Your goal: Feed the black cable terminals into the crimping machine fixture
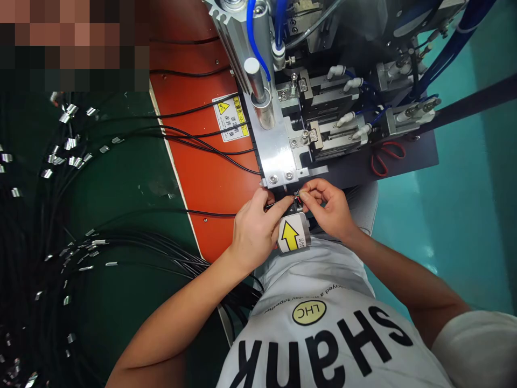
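My left hand [254,229] is closed in a pinch on a thin black cable [210,215] that runs in from the left, its tip held just under the machine's metal head [278,151]. Facing it, my right hand [329,207] pinches the cable's small end piece [298,198], which shows red and black. Both hands meet at the slot below the two screws of the head. A white tag with a yellow arrow [293,234] sits right beneath my fingers.
A pneumatic press with blue hoses [258,48] and cylinders stands on an orange base plate [202,167]. Several black cables with metal ends [68,156] lie on the green mat at left. Red-handled scissors [385,156] rest on the dark plate at right. A yellow warning label [231,117] is on the base.
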`<state>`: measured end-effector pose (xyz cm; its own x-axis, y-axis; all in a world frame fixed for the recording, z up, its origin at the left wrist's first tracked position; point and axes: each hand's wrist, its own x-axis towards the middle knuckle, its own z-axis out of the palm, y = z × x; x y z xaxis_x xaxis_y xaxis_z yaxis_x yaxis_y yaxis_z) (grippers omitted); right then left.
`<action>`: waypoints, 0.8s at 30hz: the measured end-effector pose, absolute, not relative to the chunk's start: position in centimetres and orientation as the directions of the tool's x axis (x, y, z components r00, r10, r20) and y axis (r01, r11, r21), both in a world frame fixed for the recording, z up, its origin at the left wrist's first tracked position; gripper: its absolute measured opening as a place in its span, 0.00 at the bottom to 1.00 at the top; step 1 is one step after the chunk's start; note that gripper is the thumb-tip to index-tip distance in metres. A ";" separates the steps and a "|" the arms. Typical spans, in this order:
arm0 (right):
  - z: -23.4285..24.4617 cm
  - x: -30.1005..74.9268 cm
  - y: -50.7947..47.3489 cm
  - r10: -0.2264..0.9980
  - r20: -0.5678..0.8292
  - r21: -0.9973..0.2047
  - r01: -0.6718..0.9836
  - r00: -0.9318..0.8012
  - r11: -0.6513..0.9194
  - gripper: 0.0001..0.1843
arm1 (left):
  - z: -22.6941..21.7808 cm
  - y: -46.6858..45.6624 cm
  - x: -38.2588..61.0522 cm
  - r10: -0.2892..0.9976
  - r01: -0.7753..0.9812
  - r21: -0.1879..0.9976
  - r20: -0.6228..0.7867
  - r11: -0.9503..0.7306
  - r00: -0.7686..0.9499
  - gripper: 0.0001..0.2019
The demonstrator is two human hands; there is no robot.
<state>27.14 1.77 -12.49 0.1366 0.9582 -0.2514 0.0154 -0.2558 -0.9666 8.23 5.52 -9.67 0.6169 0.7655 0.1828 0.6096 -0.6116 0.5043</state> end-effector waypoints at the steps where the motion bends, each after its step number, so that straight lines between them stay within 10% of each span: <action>1: -12.5 27.1 1.7 0.960 -0.243 -0.969 0.019 0.142 -0.248 0.06 | -9.7 5.5 8.2 0.765 0.610 0.504 0.182 -0.612 0.617 0.15; 12: -12.2 27.3 1.8 0.913 -0.385 -0.923 -0.066 0.133 -0.379 0.10 | -9.6 5.5 8.2 0.757 0.618 0.478 0.171 -0.624 0.631 0.16; 24: -11.0 26.9 1.8 0.945 -0.233 -0.891 0.338 0.230 -0.302 0.04 | -9.7 5.5 8.3 0.744 0.626 0.433 0.189 -0.649 0.641 0.16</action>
<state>26.87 1.79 -11.01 0.2295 0.9450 -0.2329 0.3385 -0.3019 -0.8912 8.32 5.48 -9.68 0.6409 0.7439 0.1892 0.6256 -0.6490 0.4329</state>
